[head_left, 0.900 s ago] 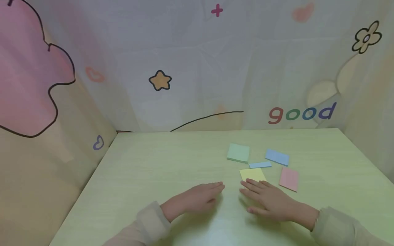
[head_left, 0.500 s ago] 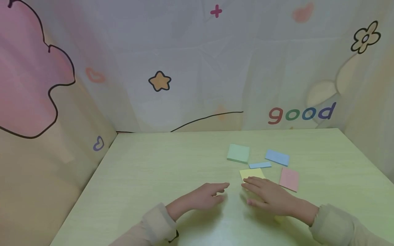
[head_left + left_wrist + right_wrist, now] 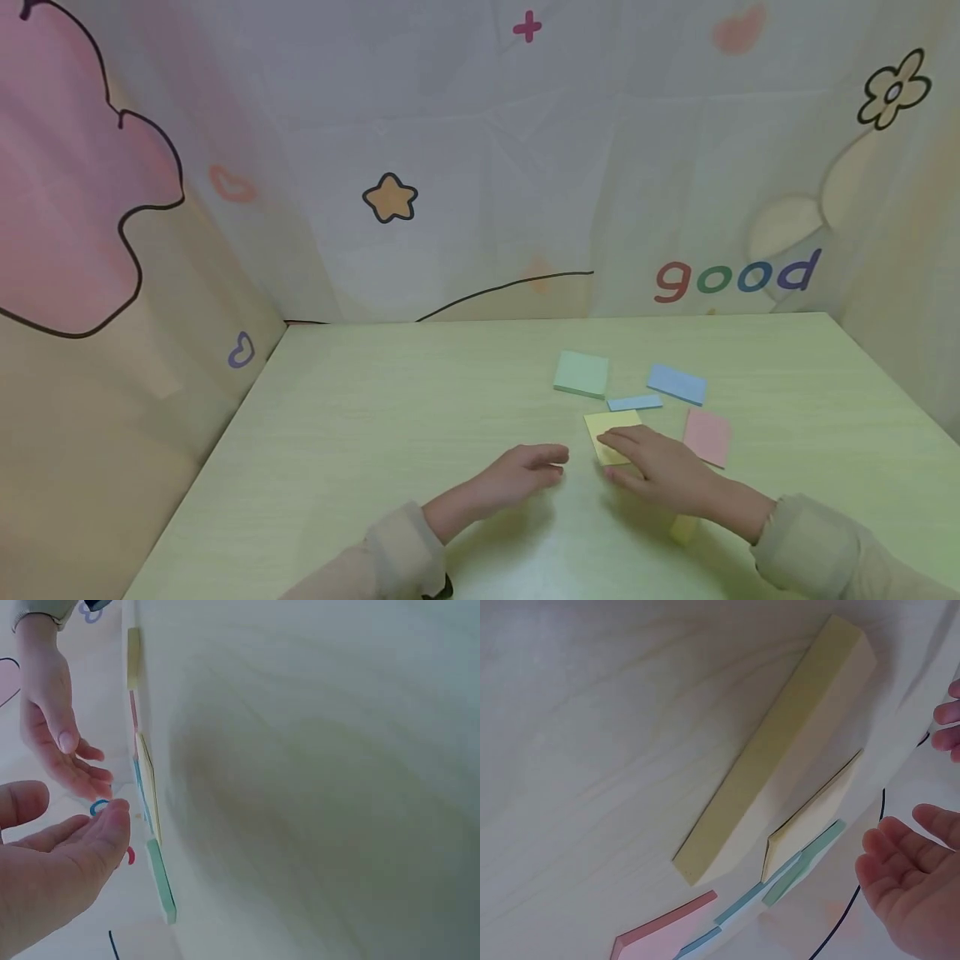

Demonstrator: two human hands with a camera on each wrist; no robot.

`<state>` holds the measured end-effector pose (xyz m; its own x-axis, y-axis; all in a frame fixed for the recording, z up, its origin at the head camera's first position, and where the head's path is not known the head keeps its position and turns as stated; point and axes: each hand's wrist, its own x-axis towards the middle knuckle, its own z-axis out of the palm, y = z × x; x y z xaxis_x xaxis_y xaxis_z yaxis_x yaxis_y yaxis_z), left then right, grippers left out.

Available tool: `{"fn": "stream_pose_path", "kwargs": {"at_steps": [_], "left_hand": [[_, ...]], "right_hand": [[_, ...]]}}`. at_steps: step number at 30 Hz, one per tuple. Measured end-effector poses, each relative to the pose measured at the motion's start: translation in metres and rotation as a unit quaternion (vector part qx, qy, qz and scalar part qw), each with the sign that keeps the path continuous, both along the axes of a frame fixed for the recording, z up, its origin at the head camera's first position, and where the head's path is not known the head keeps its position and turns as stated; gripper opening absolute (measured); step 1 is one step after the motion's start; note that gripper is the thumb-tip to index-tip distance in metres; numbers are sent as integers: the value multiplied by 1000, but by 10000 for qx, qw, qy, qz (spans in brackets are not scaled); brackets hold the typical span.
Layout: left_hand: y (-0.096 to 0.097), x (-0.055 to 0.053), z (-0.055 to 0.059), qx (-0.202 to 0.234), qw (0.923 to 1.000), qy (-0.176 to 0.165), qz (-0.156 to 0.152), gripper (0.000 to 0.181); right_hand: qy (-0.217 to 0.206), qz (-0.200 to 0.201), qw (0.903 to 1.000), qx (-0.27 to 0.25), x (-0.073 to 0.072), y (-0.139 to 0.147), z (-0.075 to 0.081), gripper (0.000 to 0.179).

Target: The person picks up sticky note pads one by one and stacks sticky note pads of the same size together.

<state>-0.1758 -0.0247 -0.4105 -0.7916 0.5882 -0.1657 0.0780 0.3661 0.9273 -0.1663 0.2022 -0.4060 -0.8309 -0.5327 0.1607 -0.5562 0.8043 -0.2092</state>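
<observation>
My left hand [image 3: 517, 477] hovers above the table, its fingers loosely extended and holding nothing. My right hand [image 3: 671, 471] hangs over a yellow sticky-note pad [image 3: 611, 429], hiding its near right corner; its fingers are relaxed and grip nothing. In the right wrist view, the right hand [image 3: 915, 885] stays apart from the pads. Below my right wrist, another yellow pad [image 3: 683, 528] is mostly hidden in the head view; the right wrist view shows this yellow pad [image 3: 780, 750] as a long, narrow block. A pink pad [image 3: 707, 437] lies just beyond the right hand.
Farther back lie a green pad [image 3: 581, 374], a blue pad [image 3: 677, 383] and a narrow light-blue pad [image 3: 634, 402]. The pale wooden table [image 3: 375, 392] is enclosed by a printed cloth [image 3: 465, 125] at the back and sides.
My left hand has shifted a little to the right. My right hand has drawn slightly right, uncovering more of the yellow pad and part of the second yellow pad. The pads lie unmoved.
</observation>
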Motion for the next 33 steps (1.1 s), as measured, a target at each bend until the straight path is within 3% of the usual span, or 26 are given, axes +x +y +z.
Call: {"fn": "stream_pose_path", "kwargs": {"at_steps": [5,11,22,33], "left_hand": [[6,1,-3,445,9977,-373,342,40],[13,3,-1,812,9919,-831,513,42],[24,1,0,1021,9798,-1559,726,47],[33,-7,-13,1405,9646,-1964,1056,51]], "right_hand": [[62,-475,9987,-167,-2,0,-1,37],[-56,-958,9948,-353,-6,0,2,32],[-684,-1307,9855,-837,-18,2,-5,32],[-896,-1601,9771,-1079,-24,7,-10,35]]}}
